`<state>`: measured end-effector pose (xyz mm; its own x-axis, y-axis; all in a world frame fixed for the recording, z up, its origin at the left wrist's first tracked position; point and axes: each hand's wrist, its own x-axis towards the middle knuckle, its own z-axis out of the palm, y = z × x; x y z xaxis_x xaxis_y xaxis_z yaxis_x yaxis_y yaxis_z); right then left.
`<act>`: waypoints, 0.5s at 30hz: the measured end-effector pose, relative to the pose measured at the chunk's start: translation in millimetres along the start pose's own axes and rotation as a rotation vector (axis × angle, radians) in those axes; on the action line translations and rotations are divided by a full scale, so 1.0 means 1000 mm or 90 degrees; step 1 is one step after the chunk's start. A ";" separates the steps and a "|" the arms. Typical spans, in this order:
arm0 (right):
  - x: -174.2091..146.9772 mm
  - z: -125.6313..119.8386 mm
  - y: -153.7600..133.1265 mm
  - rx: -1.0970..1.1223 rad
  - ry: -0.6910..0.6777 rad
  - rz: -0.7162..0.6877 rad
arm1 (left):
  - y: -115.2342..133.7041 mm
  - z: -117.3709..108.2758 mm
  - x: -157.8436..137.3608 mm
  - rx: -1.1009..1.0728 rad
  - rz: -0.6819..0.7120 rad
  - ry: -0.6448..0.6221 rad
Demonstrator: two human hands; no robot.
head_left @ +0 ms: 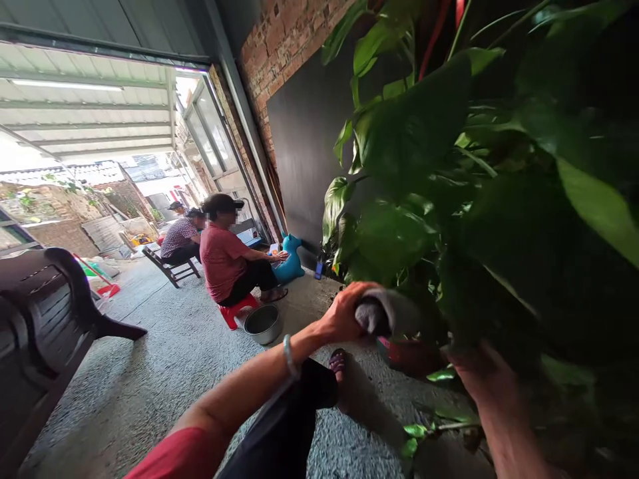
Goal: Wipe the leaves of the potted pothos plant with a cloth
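Note:
My left hand (344, 311), with a pale bangle (289, 356) on its wrist, is closed around a folded grey cloth (397, 311). The cloth is against the lower leaves of a big leafy plant (399, 233). Low among the foliage is my right hand (482, 369), blurred and in shade; leaves and darkness hide its fingers. Between my hands, a reddish pot (409, 352) shows partly below the cloth. A few green leaves (417, 432) hang near the floor beside my right forearm.
A person in a red shirt (224, 263) sits on a red stool (237, 311), touching a blue animal figure (290, 259). Near them stands a metal basin (263, 324). Farther back, another person (180, 239) sits on a chair. A dark wooden bench (44, 332) is at left.

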<state>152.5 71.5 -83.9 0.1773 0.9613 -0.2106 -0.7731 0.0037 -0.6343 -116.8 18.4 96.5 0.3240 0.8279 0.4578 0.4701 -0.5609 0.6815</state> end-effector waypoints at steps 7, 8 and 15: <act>-0.009 0.003 0.011 0.006 0.020 0.050 | -0.068 0.055 0.004 0.124 -0.012 -0.158; -0.009 0.000 0.012 -0.003 0.024 0.046 | -0.068 0.053 -0.006 0.126 0.001 -0.231; -0.011 -0.008 0.002 -0.008 0.011 0.027 | -0.022 0.030 0.009 0.030 0.060 0.088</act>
<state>153.3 58.4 -88.7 0.1545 0.9559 -0.2499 -0.7728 -0.0407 -0.6334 -99.9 38.3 68.8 0.2542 0.7625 0.5950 0.4817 -0.6333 0.6058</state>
